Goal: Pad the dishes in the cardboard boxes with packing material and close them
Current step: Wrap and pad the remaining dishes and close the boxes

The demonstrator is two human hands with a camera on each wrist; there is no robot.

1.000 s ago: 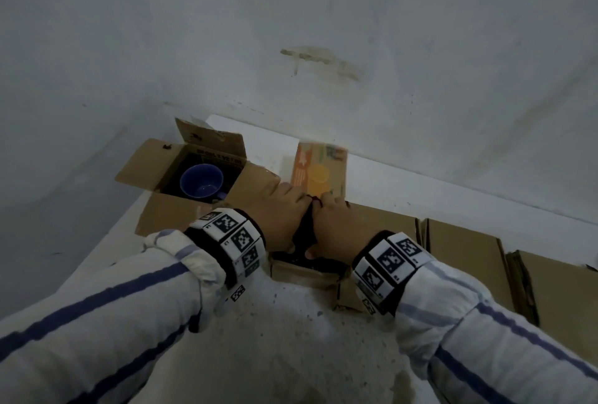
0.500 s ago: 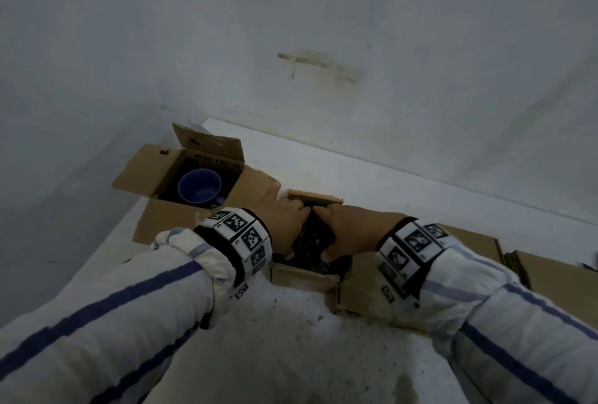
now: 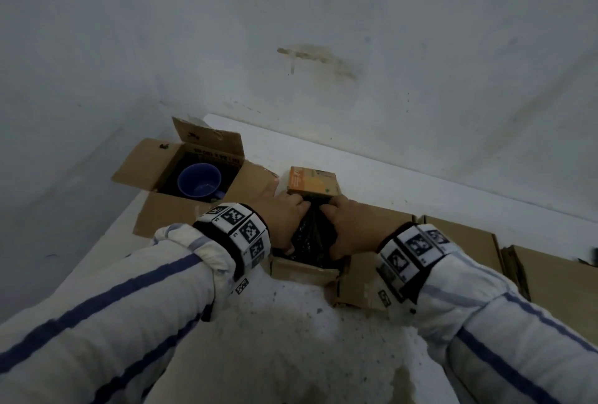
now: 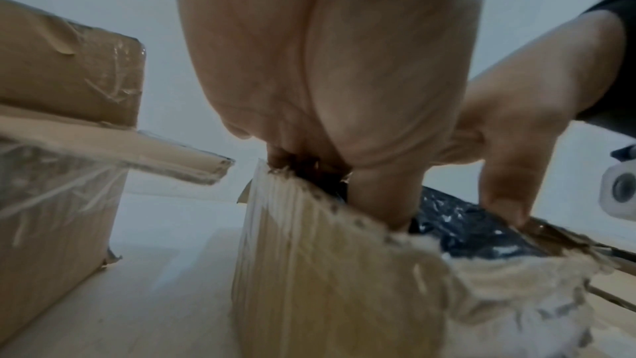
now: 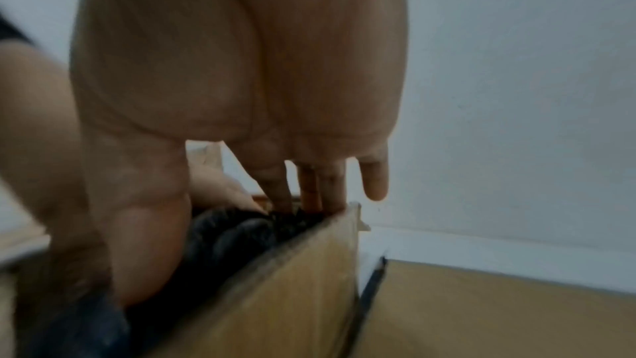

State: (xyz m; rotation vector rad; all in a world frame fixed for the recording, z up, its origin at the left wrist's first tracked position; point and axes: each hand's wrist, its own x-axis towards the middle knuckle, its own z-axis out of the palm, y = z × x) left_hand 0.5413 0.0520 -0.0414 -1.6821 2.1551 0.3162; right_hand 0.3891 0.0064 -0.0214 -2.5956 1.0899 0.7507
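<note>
On the white worktop [image 3: 291, 332], tucked against a pale wall [image 3: 356, 15] with a brownish smear on it, sits a row of cardboard boxes. Far left, the biggest open box [image 3: 152, 216] has its flaps splayed out and a blue mug [image 3: 199, 180] sitting down inside it. Off to the right, closed boxes [image 3: 459, 241] line up side by side along the wall. Dead centre is the small box [image 3: 301, 269], top open, its far flap [image 3: 312, 185] standing up with orange print on it, and both striped sleeves [image 3: 97, 322] reaching in over it, tag-covered bands on each wrist.

And both hands are in there! The left hand [image 3: 284, 220] is down on the black packing material [image 3: 312, 235], fingers bent and dug into the far end of it by the flap, thumb pushed down at the near side; whether it grips the stuff or just presses it, I cannot tell. The right hand [image 3: 351, 225] mirrors it: the right wrist view shows its fingers [image 5: 278, 187] fairly straight, tips pushing the black material [image 5: 223, 238] down against the box's inner wall, little finger lifted clear, thumb buried at the near edge. The crinkly black wad [image 4: 481, 230] fills the box mouth, bulging level with the torn rim.
</note>
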